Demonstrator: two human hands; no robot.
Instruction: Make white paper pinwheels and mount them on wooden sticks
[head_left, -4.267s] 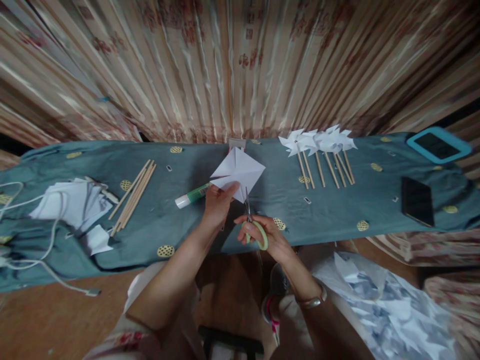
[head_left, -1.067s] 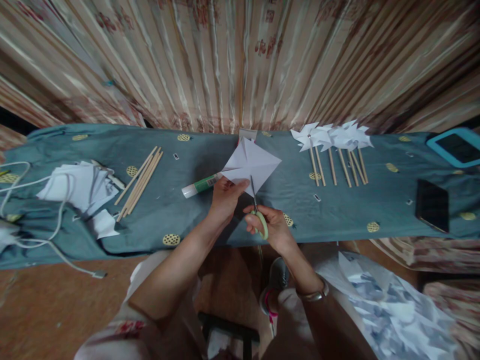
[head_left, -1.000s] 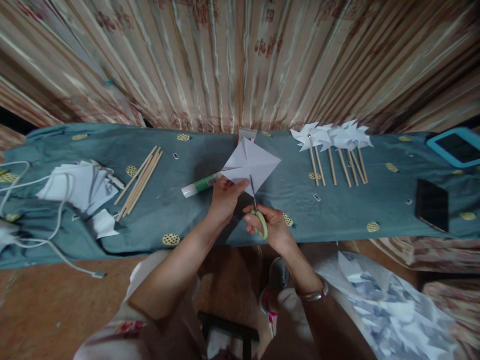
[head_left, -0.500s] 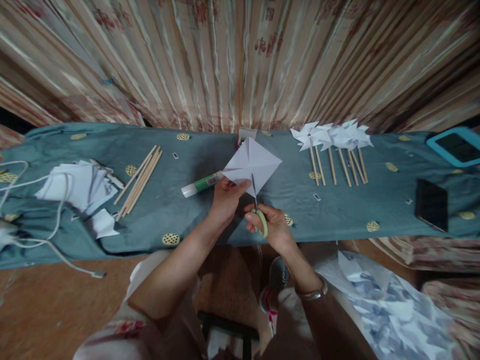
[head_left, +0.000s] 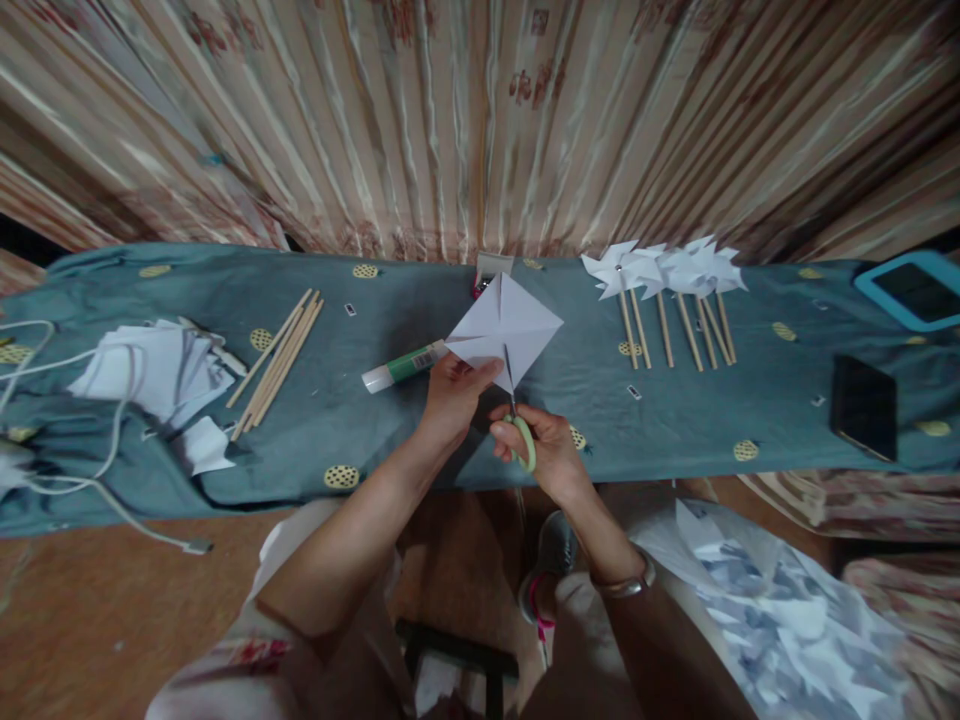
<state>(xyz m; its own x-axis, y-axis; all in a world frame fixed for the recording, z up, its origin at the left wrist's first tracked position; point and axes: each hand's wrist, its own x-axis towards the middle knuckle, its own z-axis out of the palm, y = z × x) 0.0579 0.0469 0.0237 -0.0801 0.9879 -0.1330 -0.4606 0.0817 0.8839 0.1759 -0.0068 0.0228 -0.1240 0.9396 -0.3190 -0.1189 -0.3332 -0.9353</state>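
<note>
A white square of paper (head_left: 517, 315), creased across its middle, is held up with one corner toward me. My left hand (head_left: 454, 400) pinches its lower left side, thumb on top. In my right hand (head_left: 544, 450) are scissors (head_left: 527, 445) with light green handles, fingers closed round the loops. Their blades lie along the crease at the paper's near corner, pointing to its centre. A glue stick (head_left: 405, 367) with a green label and white cap lies just left of my left hand. Behind the paper, a small open box (head_left: 493, 266) is partly hidden.
Wooden sticks (head_left: 281, 365) and a stack of white paper (head_left: 154, 370) lie left, near a white cable (head_left: 116, 430). Paper pinwheels (head_left: 664, 275) on sticks lie right, before a black phone (head_left: 864, 408) and a blue-framed device (head_left: 915, 290). A plastic bag of pinwheels (head_left: 795, 610) stands below the table's edge.
Almost nothing differs. The hands, paper and scissors keep nearly the same place, and the view has shifted very slightly.
</note>
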